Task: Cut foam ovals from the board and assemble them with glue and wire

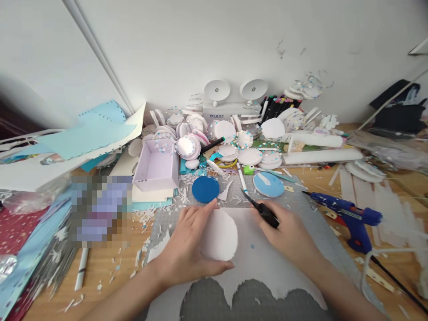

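Observation:
My left hand (185, 247) curves around a rough-edged white disc (221, 236), thumb at its near edge and fingers along its far left side. Under the disc spreads a white sheet (261, 272) with scalloped round cut-outs along its near edge. In my right hand (289, 229) is a craft knife (267, 215) with a black handle, its blade pointing away and to the left. Just beyond my hands lie a dark blue disc (205, 189), a white scrap (225, 191) and a light blue disc (268, 184). A grey cutting mat (203, 305) shows through the cut-outs.
A blue glue gun (351, 214) lies at right with its cord trailing. Beyond the mat stand a lilac open box (157, 165), piled white discs (224, 130), a green-tipped black marker (212, 145) and a two-headed white device (230, 111). Coloured sheets (96, 131) crowd the left.

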`<state>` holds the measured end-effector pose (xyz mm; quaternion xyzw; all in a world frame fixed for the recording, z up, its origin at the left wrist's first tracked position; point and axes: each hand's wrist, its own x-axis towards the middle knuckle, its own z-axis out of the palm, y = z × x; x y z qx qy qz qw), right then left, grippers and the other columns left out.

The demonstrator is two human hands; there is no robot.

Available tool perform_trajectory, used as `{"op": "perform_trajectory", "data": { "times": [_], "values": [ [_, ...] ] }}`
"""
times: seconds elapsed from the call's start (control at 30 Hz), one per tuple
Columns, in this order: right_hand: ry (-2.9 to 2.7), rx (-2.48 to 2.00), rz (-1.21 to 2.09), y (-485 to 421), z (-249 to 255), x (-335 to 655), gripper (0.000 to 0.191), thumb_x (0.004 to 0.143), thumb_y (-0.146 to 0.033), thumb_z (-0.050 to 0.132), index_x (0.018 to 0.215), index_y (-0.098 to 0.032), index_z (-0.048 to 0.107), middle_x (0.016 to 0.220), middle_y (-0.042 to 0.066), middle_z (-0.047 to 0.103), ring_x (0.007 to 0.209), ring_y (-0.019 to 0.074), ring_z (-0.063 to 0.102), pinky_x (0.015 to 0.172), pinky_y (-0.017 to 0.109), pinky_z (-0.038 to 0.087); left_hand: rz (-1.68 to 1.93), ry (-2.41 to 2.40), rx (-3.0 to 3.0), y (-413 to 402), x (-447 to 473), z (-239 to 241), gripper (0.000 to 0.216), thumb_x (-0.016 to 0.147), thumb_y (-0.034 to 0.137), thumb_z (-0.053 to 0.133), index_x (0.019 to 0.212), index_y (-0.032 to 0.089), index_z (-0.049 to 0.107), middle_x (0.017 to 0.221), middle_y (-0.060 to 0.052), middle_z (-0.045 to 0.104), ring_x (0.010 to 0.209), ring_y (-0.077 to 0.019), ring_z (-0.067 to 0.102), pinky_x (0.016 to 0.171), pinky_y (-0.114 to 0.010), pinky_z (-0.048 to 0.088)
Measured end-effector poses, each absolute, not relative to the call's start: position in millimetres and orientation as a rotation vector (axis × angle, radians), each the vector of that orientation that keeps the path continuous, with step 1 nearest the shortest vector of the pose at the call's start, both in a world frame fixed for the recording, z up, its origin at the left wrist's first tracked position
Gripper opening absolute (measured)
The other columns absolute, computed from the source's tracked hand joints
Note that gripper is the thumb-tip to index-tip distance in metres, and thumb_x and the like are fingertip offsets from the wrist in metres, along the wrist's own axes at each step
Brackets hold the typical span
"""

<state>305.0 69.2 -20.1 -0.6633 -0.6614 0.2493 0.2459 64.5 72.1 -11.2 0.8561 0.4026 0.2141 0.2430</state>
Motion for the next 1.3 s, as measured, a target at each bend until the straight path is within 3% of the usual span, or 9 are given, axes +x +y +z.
{"op": "perform_trajectory", "data": {
  "times": [0.17,0.27,0.37,0.47,0.57,0.67,0.73,0.97,1.3],
  "values": [
    [-1.724,-1.593,1.277,55,1,289,0.025,0.086,-0.042,0.054,0.08,-0.019,0.061,0.071,0.0,0.063,0.068,0.0167,0.059,0.061,0.024,0.042,0.63,1.018,2.414,65,71,-12,0.112,0.063,0.057,0.077,0.145,0.028,0.006,0.135,-0.015,0.049,0.118,-0.0353,0.048,0.098,-0.054,0.036],
    [-1.613,-1.559,1.523,50,-4,284,0.023,0.084,-0.041,0.057,0.079,-0.018,0.056,0.051,-0.007,0.044,0.045,0.009,0.04,0.046,0.021,0.031,0.601,0.961,2.449,59,66,-8,0.114,0.062,0.062,0.075,0.146,0.026,0.007,0.138,-0.015,0.048,0.123,-0.0358,0.045,0.102,-0.054,0.035],
    [-1.401,-1.55,1.737,50,-18,290,0.026,0.083,-0.043,0.058,0.08,-0.019,0.049,0.042,-0.012,0.031,0.038,0.0054,0.023,0.041,0.02,0.019,0.64,1.139,2.398,59,40,-2,0.083,0.081,0.053,0.062,0.145,0.025,0.017,0.145,-0.014,0.04,0.13,-0.0313,0.04,0.106,-0.048,0.035],
    [-1.202,-1.509,1.911,54,-31,299,0.03,0.082,-0.045,0.06,0.08,-0.022,0.04,0.038,-0.014,0.029,0.037,0.0044,0.02,0.039,0.019,0.017,0.787,1.625,2.279,67,-8,2,0.046,0.09,0.04,0.05,0.132,0.023,0.039,0.133,-0.011,0.051,0.123,-0.0264,0.049,0.102,-0.042,0.04],
    [-1.155,-1.493,1.954,57,-38,301,0.033,0.08,-0.046,0.061,0.082,-0.023,0.038,0.037,-0.016,0.029,0.034,0.0041,0.019,0.037,0.017,0.017,0.758,2.17,2.129,81,-62,1,0.049,0.085,0.046,0.053,0.123,0.016,0.046,0.122,-0.014,0.056,0.115,-0.0314,0.053,0.095,-0.046,0.044],
    [-1.245,-1.508,1.92,58,-37,298,0.032,0.08,-0.045,0.061,0.081,-0.022,0.038,0.036,-0.015,0.031,0.033,0.0036,0.02,0.035,0.016,0.019,0.721,2.344,2.044,93,-101,-5,0.065,0.078,0.054,0.057,0.123,0.008,0.046,0.118,-0.023,0.055,0.117,-0.0457,0.047,0.089,-0.059,0.041],
    [-1.296,-1.508,1.903,60,-35,295,0.032,0.081,-0.045,0.06,0.081,-0.022,0.038,0.035,-0.015,0.032,0.032,0.0036,0.021,0.034,0.016,0.019,0.707,2.363,2.041,99,-114,-11,0.07,0.074,0.058,0.059,0.122,0.008,0.048,0.115,-0.022,0.057,0.116,-0.0489,0.049,0.087,-0.06,0.04],
    [-1.326,-1.501,1.898,67,-34,290,0.028,0.081,-0.043,0.06,0.081,-0.021,0.042,0.034,-0.014,0.034,0.031,0.0037,0.021,0.034,0.016,0.019,0.839,2.298,2.128,115,-123,-27,0.059,0.067,0.058,0.061,0.112,0.02,0.057,0.088,-0.007,0.063,0.111,-0.0421,0.056,0.08,-0.05,0.041],
    [-1.315,-1.493,1.915,67,-35,292,0.027,0.081,-0.042,0.06,0.08,-0.021,0.043,0.034,-0.014,0.033,0.03,0.0039,0.021,0.034,0.017,0.018,0.775,2.319,2.092,118,-123,-27,0.07,0.065,0.053,0.062,0.121,0.014,0.049,0.09,-0.008,0.061,0.108,-0.0453,0.057,0.077,-0.051,0.04]
  ]
}}
